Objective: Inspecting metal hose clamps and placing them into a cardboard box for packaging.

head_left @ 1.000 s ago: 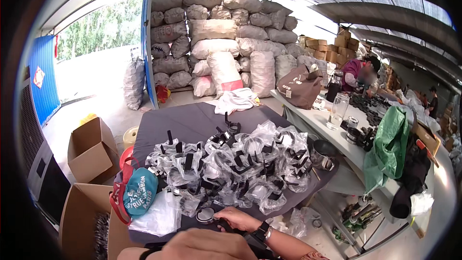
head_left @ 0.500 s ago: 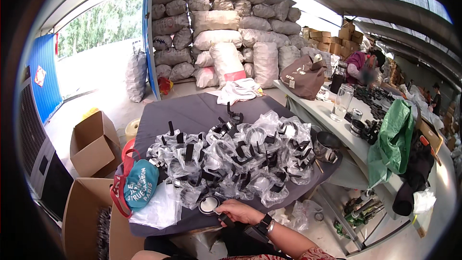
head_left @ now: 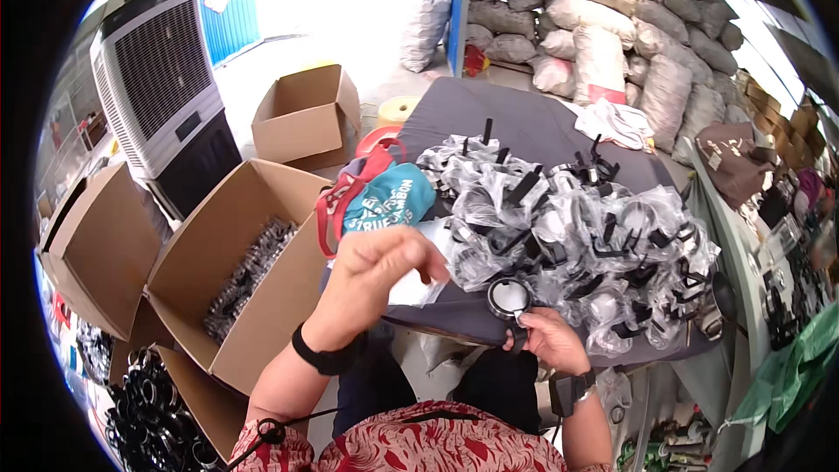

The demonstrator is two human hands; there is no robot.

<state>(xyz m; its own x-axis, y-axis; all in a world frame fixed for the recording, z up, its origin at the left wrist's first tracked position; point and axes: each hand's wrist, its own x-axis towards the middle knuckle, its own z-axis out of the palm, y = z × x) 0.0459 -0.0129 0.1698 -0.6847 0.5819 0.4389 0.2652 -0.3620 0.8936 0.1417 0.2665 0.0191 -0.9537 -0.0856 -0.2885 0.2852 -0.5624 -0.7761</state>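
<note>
My right hand (head_left: 552, 338) is closed on a round, black-rimmed part with a pale centre (head_left: 509, 298), at the near edge of the cloth-covered table (head_left: 489, 111). Fingers and thumb grip its lower right side. My left hand (head_left: 384, 273) is raised over the table's near left corner, fingers curled toward the thumb; whatever it may hold cannot be made out. Partly behind it lies a stack of clear plastic bags (head_left: 426, 291). Right of these spreads a heap of plastic-wrapped parts with black handles (head_left: 559, 240).
A teal and red cloth bag (head_left: 391, 198) rests on the table's left side. To the left stand an open carton with small parts (head_left: 188, 267), another carton (head_left: 301, 135), a pile of black rings (head_left: 157, 411) and an air cooler (head_left: 162, 87). Stacked sacks (head_left: 594, 17) rise behind.
The view has swung left and down, bringing the cartons and cooler further in. My left hand has come into sight, raised. My right hand still holds the round part.
</note>
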